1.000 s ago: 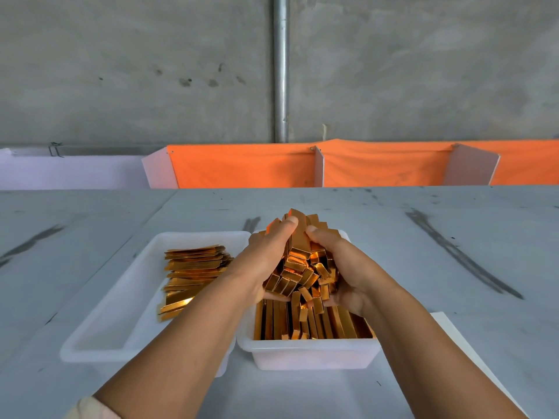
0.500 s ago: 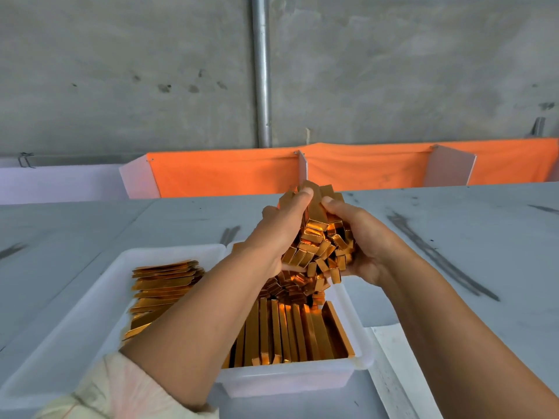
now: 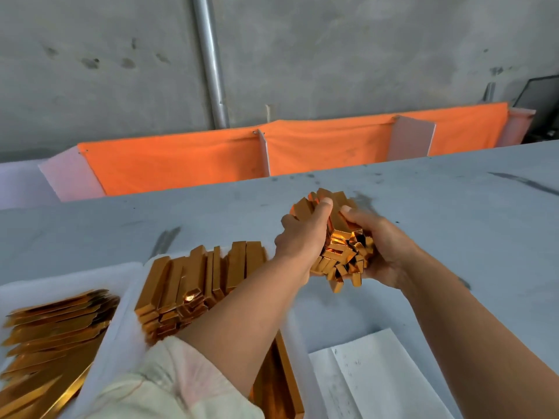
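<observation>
Gold foil-card sleeve bundle [image 3: 344, 255]: likely light, slick, crushable; left grip [image 3: 302, 234] and right grip [image 3: 387, 249] are curling round its flanks; support underneath.

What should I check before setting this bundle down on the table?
1. Left hand grips bundle: ok.
2. Right hand grips it from the other side: ok.
3. Bundle past the bin, over the table: ok.
4. Pieces aligned: not ok, lower ends stick out unevenly.
5. Sheet lies flat by the right arm: ok.
6. Underside of bundle supported: cannot tell, hidden.
</observation>
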